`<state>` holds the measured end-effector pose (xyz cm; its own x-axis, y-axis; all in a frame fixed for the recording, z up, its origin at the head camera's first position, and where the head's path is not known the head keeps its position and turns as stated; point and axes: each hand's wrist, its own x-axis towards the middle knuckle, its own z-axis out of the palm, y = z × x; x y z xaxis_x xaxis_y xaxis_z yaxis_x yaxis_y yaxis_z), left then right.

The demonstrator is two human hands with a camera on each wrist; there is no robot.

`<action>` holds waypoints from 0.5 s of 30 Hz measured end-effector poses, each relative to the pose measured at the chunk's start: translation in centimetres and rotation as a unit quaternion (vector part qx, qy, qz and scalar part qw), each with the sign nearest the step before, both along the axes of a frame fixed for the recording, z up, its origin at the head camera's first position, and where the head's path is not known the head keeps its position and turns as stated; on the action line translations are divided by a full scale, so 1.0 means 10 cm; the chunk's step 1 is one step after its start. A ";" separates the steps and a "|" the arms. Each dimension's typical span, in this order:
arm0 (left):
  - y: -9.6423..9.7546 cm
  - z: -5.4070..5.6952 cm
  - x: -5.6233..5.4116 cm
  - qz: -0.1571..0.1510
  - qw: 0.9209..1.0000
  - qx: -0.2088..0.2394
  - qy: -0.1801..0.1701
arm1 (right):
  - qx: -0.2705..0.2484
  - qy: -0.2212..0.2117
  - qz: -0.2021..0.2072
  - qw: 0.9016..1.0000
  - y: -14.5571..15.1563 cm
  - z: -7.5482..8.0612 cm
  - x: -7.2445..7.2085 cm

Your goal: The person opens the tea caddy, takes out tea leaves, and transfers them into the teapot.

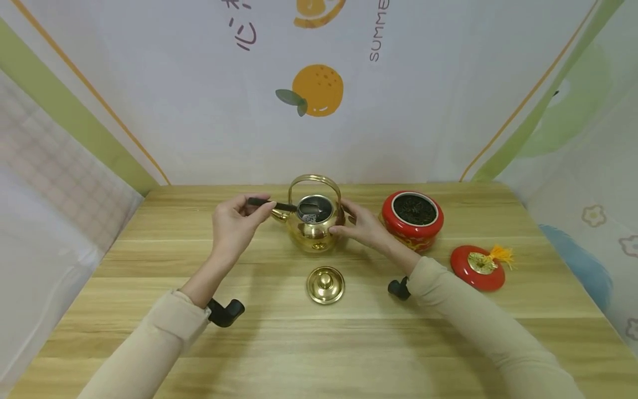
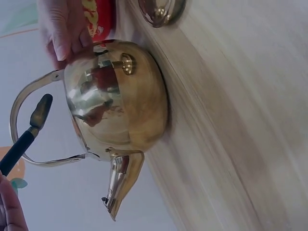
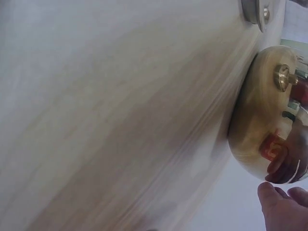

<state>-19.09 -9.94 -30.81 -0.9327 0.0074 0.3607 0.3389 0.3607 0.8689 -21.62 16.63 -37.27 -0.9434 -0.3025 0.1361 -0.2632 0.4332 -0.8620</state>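
Observation:
A shiny gold kettle [image 1: 316,235] with an upright hoop handle [image 1: 314,178] stands uncovered on the wooden table, its spout [image 2: 122,180] toward my left hand. My left hand [image 1: 234,224] pinches a small tea scoop [image 1: 310,209] by its black handle. The scoop's head overlaps the kettle's round mouth in the head view; from the left wrist it shows above the mouth, inside the hoop. On the opposite side, my right hand [image 1: 366,224] holds the kettle's body, thumb at the front and fingers farther back.
Behind my right hand stands a red jar [image 1: 411,235] of dark loose tea leaves [image 1: 415,209]. Its red lid [image 1: 477,277], with a yellow tassel [image 1: 500,255], lies to the right. The gold kettle lid [image 1: 325,285] lies in front of the kettle. A printed cloth [image 1: 219,122] hangs behind the table.

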 end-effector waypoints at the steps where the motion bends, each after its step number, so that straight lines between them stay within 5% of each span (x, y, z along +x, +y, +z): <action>1: 0.00 0.00 0.01 -0.002 1.000 0.011 -0.010 | 0.001 0.001 0.001 1.000 0.01 0.00 0.01; 6: 0.00 0.01 0.06 -0.013 0.996 0.075 -0.052 | 0.006 0.011 0.002 1.000 0.08 0.09 0.14; 15: 0.11 0.04 0.15 -0.037 0.987 0.124 -0.100 | 0.002 0.014 0.000 1.000 0.32 0.17 0.48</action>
<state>-17.58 -8.84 -30.45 -0.9854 0.0132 0.1698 0.1702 0.1098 0.9793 -16.82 19.84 -35.53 -0.9390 -0.3038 0.1612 -0.2873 0.4356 -0.8531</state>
